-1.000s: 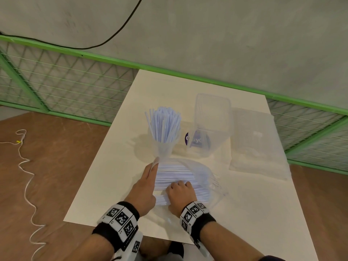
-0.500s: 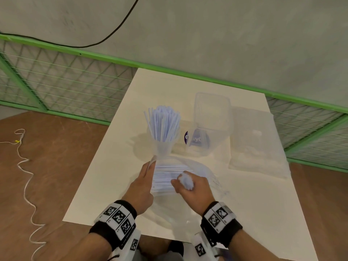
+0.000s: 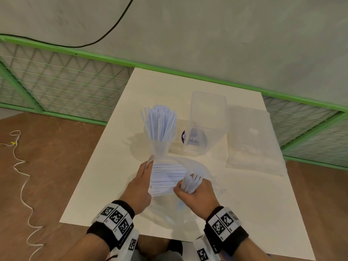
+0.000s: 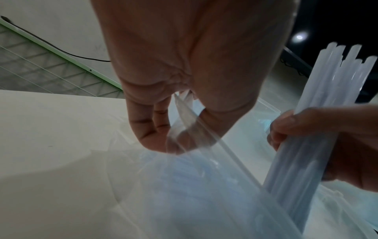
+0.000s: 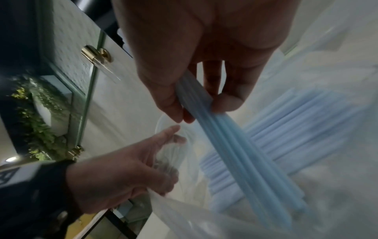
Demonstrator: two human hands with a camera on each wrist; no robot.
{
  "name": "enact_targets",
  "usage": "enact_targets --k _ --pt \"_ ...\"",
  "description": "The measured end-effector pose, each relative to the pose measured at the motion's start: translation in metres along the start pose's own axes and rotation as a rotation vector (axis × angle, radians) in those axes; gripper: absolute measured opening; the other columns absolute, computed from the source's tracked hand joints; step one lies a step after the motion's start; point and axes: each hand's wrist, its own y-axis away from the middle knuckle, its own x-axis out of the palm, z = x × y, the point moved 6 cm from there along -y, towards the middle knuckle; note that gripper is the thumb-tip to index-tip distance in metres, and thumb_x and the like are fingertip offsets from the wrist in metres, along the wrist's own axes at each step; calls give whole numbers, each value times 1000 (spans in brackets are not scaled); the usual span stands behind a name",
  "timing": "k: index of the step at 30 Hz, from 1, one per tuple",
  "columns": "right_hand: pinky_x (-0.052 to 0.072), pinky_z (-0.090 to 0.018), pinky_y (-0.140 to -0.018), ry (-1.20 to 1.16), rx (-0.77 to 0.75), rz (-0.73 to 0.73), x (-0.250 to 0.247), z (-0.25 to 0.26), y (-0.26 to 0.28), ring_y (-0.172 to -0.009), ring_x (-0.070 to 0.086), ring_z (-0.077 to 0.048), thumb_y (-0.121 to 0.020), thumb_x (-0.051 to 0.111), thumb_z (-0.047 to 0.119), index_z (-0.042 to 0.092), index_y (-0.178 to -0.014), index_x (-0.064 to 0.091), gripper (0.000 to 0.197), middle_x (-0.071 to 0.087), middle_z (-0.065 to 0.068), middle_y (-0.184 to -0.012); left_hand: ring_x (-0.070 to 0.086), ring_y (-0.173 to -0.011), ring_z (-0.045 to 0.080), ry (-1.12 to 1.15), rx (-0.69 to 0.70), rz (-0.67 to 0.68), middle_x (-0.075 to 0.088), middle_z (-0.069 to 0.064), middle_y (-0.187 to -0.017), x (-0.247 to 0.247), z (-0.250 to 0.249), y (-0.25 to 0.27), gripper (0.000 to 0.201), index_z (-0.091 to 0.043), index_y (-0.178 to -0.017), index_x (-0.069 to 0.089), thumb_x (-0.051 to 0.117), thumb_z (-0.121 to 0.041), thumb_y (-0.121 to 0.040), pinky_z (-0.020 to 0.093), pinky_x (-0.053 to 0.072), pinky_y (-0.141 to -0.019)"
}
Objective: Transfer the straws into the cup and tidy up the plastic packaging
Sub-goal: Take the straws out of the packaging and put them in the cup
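Note:
A clear plastic bag [image 3: 195, 164] lies open near the table's front edge, with a layer of pale blue straws [image 3: 167, 176] inside it. My left hand [image 3: 141, 178] pinches the bag's upper film [image 4: 184, 111] and lifts it. My right hand [image 3: 195, 191] grips a bundle of straws [image 3: 191, 182] tilted upward, half out of the bag [image 5: 235, 145]. Behind the bag stands a clear cup [image 3: 160, 146] packed with upright straws [image 3: 160, 123].
A clear lidded box [image 3: 207, 121] with a purple label stands right of the cup. Another flat plastic bag [image 3: 252, 140] lies at the right. The white table [image 3: 254, 213] ends just before my wrists; a green mesh fence [image 3: 56, 80] runs behind it.
My right hand went from lying flat on the straws in the bag to gripping a bundle and raising it, tips up. The left hand has kept hold of the bag film.

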Motion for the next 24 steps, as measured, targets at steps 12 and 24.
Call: enact_targets --k 12,24 --pt "53 -32 -59 -114 -253 -60 -88 146 -66 -62 67 -17 -75 81 14 12 -74 72 10 72 -1 -74 53 -105 17 -18 -38 20 -2 -18 -158 2 0 1 101 -26 -154 -4 48 11 -75 14 39 -69" --pt "57 -35 -82 253 -199 9 -46 171 -160 -89 69 -14 -74 81 39 23 -88 73 22 73 1 -94 53 -103 17 -2 -37 21 -3 -18 -158 -1 -5 5 98 -26 -154 -3 48 9 -78 14 40 -78"
